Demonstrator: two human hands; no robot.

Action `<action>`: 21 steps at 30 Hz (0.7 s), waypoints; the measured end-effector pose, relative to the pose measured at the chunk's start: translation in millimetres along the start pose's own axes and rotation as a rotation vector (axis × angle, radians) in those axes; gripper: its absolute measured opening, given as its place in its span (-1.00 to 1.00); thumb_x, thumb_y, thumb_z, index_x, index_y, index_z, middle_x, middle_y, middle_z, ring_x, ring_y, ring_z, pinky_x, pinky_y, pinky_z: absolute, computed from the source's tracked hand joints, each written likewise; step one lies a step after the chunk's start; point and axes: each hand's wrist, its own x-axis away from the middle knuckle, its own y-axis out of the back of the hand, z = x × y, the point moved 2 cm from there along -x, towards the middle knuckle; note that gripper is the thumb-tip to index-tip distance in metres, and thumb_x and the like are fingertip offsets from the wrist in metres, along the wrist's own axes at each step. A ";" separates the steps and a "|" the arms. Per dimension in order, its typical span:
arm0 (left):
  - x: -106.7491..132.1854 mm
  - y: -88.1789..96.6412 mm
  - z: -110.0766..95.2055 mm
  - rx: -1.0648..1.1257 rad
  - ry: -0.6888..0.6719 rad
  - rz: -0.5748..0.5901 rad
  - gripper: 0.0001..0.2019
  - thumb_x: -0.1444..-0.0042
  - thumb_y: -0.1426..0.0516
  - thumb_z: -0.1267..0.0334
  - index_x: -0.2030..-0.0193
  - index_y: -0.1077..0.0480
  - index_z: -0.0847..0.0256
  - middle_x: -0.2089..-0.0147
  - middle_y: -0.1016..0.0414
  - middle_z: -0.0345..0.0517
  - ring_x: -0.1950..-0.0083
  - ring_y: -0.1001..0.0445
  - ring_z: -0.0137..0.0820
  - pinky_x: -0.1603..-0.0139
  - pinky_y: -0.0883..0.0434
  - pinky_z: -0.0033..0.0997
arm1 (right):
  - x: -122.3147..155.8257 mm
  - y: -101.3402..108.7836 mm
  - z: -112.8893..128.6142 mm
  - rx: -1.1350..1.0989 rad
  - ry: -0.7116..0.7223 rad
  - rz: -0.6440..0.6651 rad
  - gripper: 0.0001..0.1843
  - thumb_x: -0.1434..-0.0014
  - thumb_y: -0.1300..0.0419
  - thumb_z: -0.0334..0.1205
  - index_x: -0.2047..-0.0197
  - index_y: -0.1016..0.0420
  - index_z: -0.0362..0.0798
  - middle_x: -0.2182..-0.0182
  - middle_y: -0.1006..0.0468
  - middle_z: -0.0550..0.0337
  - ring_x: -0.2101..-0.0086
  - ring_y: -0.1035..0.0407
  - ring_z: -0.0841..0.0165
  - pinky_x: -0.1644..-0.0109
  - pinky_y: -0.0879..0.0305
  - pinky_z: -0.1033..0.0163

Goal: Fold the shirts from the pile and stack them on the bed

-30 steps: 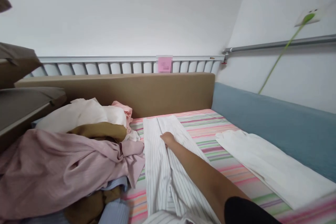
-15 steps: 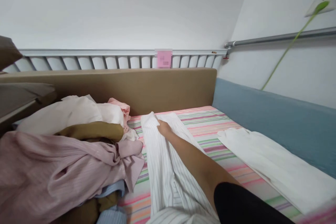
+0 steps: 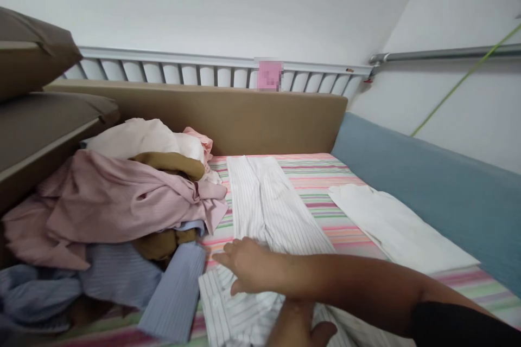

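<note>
A white garment with thin dark stripes (image 3: 280, 195), which looks like a pair of trousers, lies lengthwise on the striped bedsheet. Its two long legs reach toward the headboard, and the near part is creased. My right hand (image 3: 254, 267) rests palm down over that near part, fingers spread and pointing left, holding nothing. Lower down, at the bottom edge, is my left hand (image 3: 295, 328), on or just above the cloth. Its thumb sticks out to the right; the other fingers are partly hidden under my right forearm, and the hand is blurred.
To the left is a heap of clothes with a pink garment (image 3: 134, 200), an olive one (image 3: 171, 165) and a blue ribbed one (image 3: 175, 293). A folded white cloth (image 3: 399, 222) lies at right. Tan padding (image 3: 244, 122) and blue padding (image 3: 427, 168) border the bed.
My right hand has let go of the garment's far end and come back to its near part. My left hand has come into view. The far end now lies flat.
</note>
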 end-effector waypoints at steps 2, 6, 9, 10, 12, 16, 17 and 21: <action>13.1 -5.2 -4.3 -0.042 0.011 -0.015 -0.37 -0.06 -0.13 0.14 -0.29 -0.11 0.09 -0.31 -0.14 -0.02 -0.33 -0.06 -0.16 -0.34 -0.02 -0.08 | 2.5 -14.9 19.7 0.147 0.055 0.009 -0.67 -0.07 -0.19 -0.21 0.08 -0.41 -0.13 0.26 -0.51 -0.02 0.29 -0.41 0.19 0.31 -0.28 0.18; 48.9 -3.6 2.7 -0.078 -0.275 -0.156 -0.63 -0.11 -0.08 0.26 -0.08 -0.36 0.10 -0.20 -0.31 -0.05 -0.22 -0.24 -0.24 -0.27 -0.19 -0.18 | 1.8 -2.6 18.9 -0.005 -0.028 -0.058 -0.85 -0.06 -0.08 -0.42 0.32 -0.46 -0.12 0.33 -0.53 0.07 0.32 -0.40 0.27 0.31 -0.23 0.25; 79.6 9.6 33.4 -0.147 -0.331 -0.433 -0.75 -0.20 0.02 0.26 0.13 -0.46 0.16 -0.03 -0.45 0.01 -0.09 -0.37 -0.28 -0.14 -0.33 -0.22 | 17.3 41.6 -1.0 -0.283 -0.170 -0.290 -0.85 -0.13 -0.07 -0.33 0.33 -0.48 -0.06 0.31 -0.54 0.17 0.26 -0.40 0.33 0.23 -0.22 0.28; 89.5 14.8 46.1 -0.179 -0.305 -0.551 -0.75 -0.21 0.03 0.23 0.15 -0.46 0.16 0.00 -0.47 0.03 -0.07 -0.39 -0.27 -0.11 -0.35 -0.20 | 27.8 57.1 -10.0 -0.342 -0.199 -0.364 -0.83 -0.16 -0.05 -0.31 0.31 -0.47 -0.05 0.29 -0.54 0.19 0.24 -0.39 0.35 0.19 -0.22 0.30; 106.2 23.3 70.8 -0.244 -0.222 -0.779 -0.73 -0.17 -0.02 0.16 0.08 -0.43 0.17 -0.01 -0.46 0.07 -0.08 -0.38 -0.20 -0.11 -0.35 -0.10 | 57.6 82.3 -32.3 -0.511 -0.236 -0.541 -0.83 -0.16 -0.04 -0.27 0.30 -0.46 -0.06 0.30 -0.53 0.21 0.23 -0.38 0.38 0.15 -0.23 0.31; 114.6 27.9 102.7 -0.333 -0.094 -0.949 -0.47 -0.01 -0.14 0.09 -0.11 -0.28 0.31 -0.13 -0.36 0.19 -0.16 -0.30 -0.08 -0.16 -0.28 0.03 | 146.6 83.8 -93.9 -1.283 -0.374 -1.153 -0.82 0.04 -0.25 -0.13 0.38 -0.43 -0.03 0.43 -0.49 0.30 0.36 -0.36 0.40 0.22 -0.28 0.32; 112.6 28.4 106.3 -0.337 -0.070 -0.959 -0.42 0.01 -0.14 0.08 -0.13 -0.26 0.34 -0.13 -0.34 0.21 -0.17 -0.30 -0.06 -0.16 -0.28 0.04 | 170.9 72.7 -108.8 -1.454 -0.446 -1.287 -0.78 0.08 -0.29 -0.10 0.37 -0.43 -0.01 0.45 -0.48 0.33 0.39 -0.36 0.41 0.24 -0.30 0.32; 104.6 34.4 106.6 -0.253 0.019 -1.029 -0.35 0.09 -0.13 -0.01 -0.07 -0.28 0.44 -0.04 -0.39 0.27 -0.07 -0.37 -0.03 -0.10 -0.31 0.01 | 253.4 13.8 -143.3 -1.678 -0.755 -1.468 -0.78 -0.08 -0.16 -0.01 0.37 -0.43 0.01 0.42 -0.51 0.23 0.38 -0.40 0.36 0.26 -0.36 0.26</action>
